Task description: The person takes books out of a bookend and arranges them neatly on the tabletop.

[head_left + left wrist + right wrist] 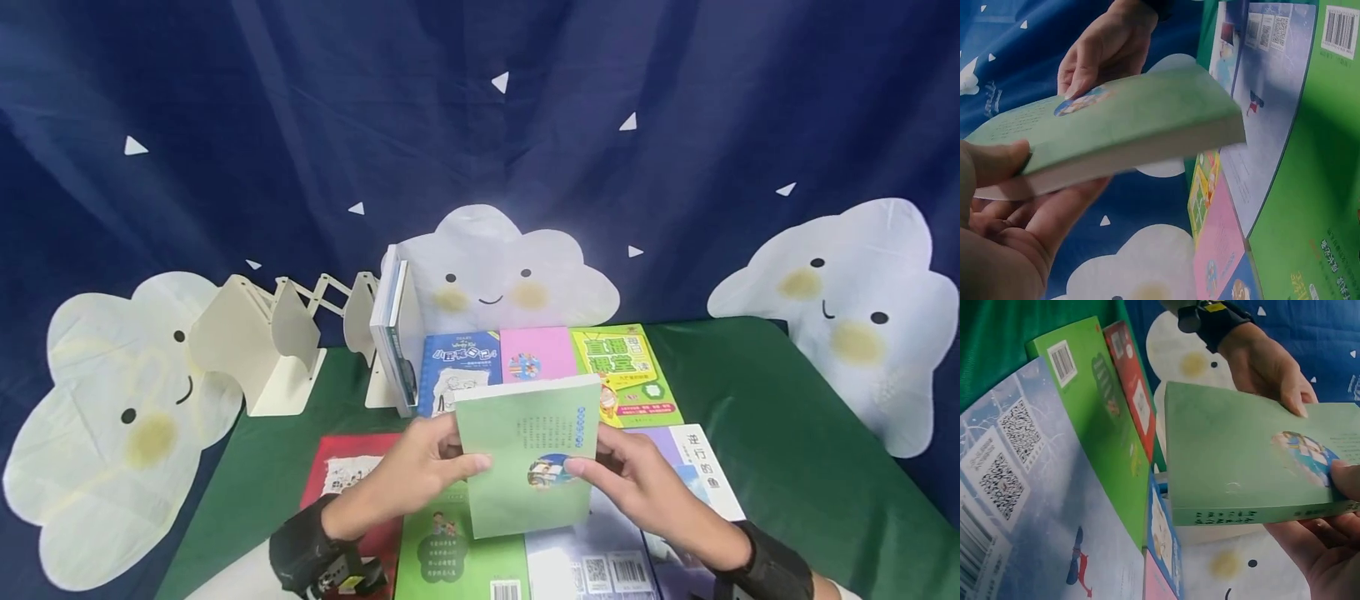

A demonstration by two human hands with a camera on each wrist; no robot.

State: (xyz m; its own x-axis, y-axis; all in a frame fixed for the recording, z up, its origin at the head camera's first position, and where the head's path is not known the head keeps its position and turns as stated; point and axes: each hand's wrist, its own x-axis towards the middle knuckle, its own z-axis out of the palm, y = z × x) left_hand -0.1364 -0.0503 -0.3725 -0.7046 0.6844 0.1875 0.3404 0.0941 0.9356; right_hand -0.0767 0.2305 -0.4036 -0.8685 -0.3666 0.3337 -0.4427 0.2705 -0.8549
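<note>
A pale green book point(510, 483) is held up above the other books, its cover with a round picture facing me. My left hand point(420, 467) grips its left edge, thumb on the cover and fingers behind. On the opposite edge my right hand point(645, 475) holds it the same way, the thumb touching the round picture. The left wrist view shows the page edges of the green book point(1147, 122) on the left hand's side. In the right wrist view the spine of the green book point(1241, 515) faces the right hand's side.
Several books lie on the green cloth point(787, 417), among them a blue one point(480, 350), a pink one point(536, 346), a yellow-green one point(630, 367) and a red one point(330, 467). At the left, a white expandable bookend rack point(285, 367) stands beside upright books point(393, 333).
</note>
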